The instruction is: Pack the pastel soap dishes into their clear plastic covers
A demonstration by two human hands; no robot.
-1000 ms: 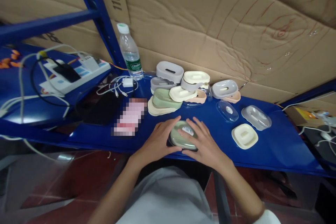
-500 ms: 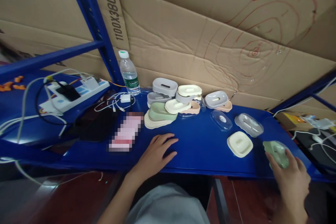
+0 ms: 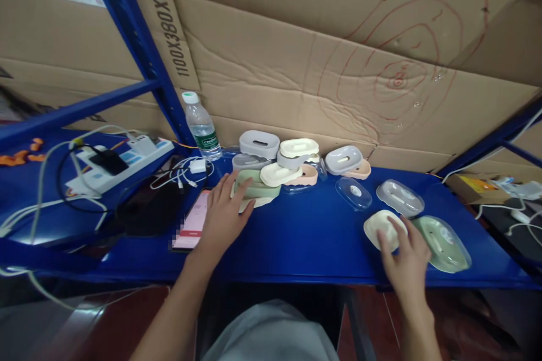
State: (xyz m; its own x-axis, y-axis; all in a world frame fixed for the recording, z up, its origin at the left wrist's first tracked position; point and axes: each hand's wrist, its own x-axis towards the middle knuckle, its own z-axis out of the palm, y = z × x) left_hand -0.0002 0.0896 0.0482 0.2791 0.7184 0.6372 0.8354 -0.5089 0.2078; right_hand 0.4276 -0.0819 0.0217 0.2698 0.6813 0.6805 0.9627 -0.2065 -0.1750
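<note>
My left hand (image 3: 226, 208), fingers spread, reaches over the left edge of a green soap dish (image 3: 254, 183) that rests on cream pieces (image 3: 265, 201). My right hand (image 3: 406, 248) has its fingers apart over a cream oval dish (image 3: 379, 228), fingertips at its right side. Just right of that hand lies a green dish with a clear cover (image 3: 446, 245). Behind my left hand is a pile with a grey dish (image 3: 259, 144), a cream dish (image 3: 298, 148) and a peach dish (image 3: 307, 175). Whether either hand's fingertips touch the dishes is hard to tell.
A clear lid (image 3: 353, 193), a covered grey dish (image 3: 400, 197) and another grey dish (image 3: 344, 159) lie on the blue table (image 3: 305, 237). A phone (image 3: 193, 225), a bottle (image 3: 202, 127), cables and a power strip (image 3: 127, 163) are at the left.
My right hand has let go of the green dish and moved left over the cream one. My left hand has moved up and left onto the green dish. The view has shifted slightly.
</note>
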